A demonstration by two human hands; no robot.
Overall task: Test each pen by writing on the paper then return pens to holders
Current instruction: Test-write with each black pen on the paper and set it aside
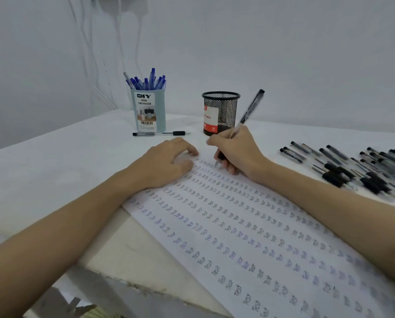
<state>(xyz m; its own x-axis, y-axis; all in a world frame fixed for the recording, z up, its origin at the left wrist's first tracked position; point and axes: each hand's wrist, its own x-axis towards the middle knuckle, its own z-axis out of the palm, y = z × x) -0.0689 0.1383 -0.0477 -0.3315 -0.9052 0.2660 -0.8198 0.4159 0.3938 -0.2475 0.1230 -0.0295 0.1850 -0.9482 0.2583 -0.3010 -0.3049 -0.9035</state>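
Note:
A large white paper (pixel 249 230) covered in rows of small written marks lies across the table. My right hand (pixel 237 150) grips a black pen (pixel 249 111), its tip touching the paper's far end. My left hand (pixel 166 161) rests on the paper's far left corner with fingers curved. A pale blue holder (pixel 149 111) at the back is filled with blue pens (pixel 147 81). To its right stands a black mesh holder (pixel 221 113); I see no pens in it.
Several black pens (pixel 357 171) lie in a pile on the table at the right. A dismantled pen (pixel 161 133) lies in two pieces in front of the blue holder. White cables hang on the wall behind. The table's near edge (pixel 123 285) is rough.

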